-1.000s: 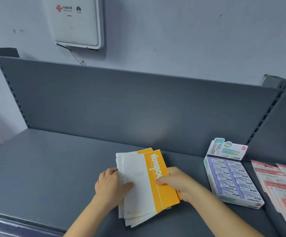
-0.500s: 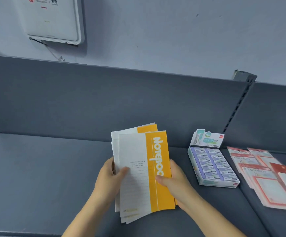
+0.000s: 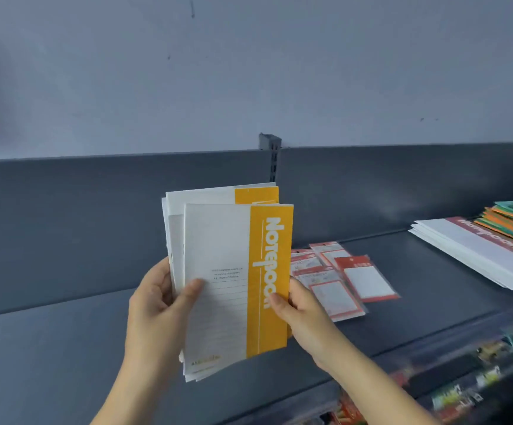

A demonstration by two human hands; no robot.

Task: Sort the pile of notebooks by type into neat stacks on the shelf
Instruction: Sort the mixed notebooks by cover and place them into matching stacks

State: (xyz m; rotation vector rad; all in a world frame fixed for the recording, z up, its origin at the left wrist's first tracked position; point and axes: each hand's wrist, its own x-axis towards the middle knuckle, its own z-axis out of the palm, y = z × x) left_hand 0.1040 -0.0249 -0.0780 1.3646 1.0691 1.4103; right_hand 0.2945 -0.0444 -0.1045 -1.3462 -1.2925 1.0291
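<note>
I had lifted the yellow notebooks [image 3: 236, 280] off the shelf [image 3: 49, 348], my left hand [image 3: 157, 305] and right hand [image 3: 302, 311] both clamped on their edges. My view had swung right to the white stack [image 3: 475, 253] far right, so I judged sorting was underway.

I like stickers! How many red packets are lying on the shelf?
4 visible: one brighter red packet at right, three paler beside it, overlapping; the notebooks may hide more.

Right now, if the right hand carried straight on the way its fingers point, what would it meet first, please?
The right hand points left, already gripping the yellow-spined notebooks; beyond them comes the left hand. Depth is hard to judge.
</note>
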